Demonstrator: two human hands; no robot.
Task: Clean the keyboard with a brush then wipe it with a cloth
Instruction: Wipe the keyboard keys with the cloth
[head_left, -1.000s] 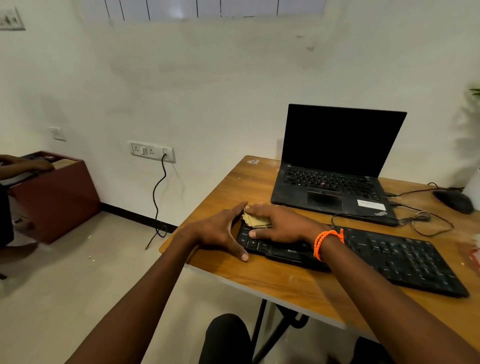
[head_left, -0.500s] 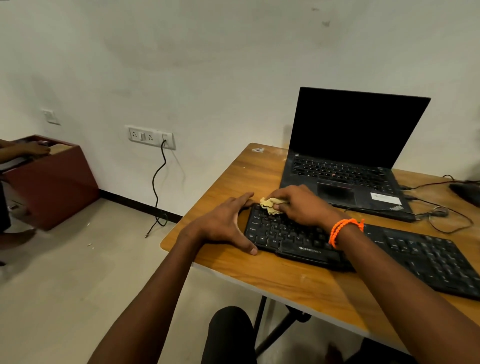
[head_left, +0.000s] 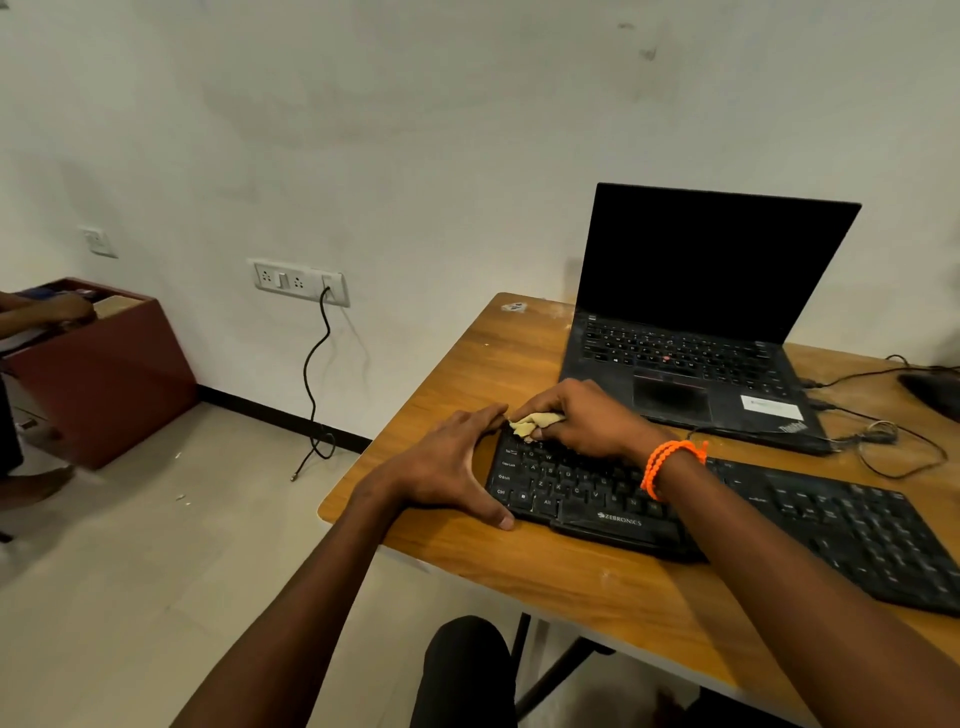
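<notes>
A black keyboard (head_left: 779, 525) lies along the front of the wooden table (head_left: 519, 364). My right hand (head_left: 582, 415), with an orange bracelet at the wrist, grips a crumpled beige cloth (head_left: 530, 423) and presses it on the keyboard's far left corner. My left hand (head_left: 447, 467) rests open against the keyboard's left end, fingers along the far corner and thumb at the near corner. No brush is in view.
An open black laptop (head_left: 691, 332) stands just behind the keyboard, with cables (head_left: 883, 436) and a mouse (head_left: 935, 395) to its right. A black cable (head_left: 317, 374) hangs from the wall socket. Another person's arm reaches over a red-brown box (head_left: 104, 374) at left.
My right hand with the cloth has moved from the keyboard's left keys up to its far left corner. The camera has tilted down and closer. My left hand stays at the keyboard's left end.
</notes>
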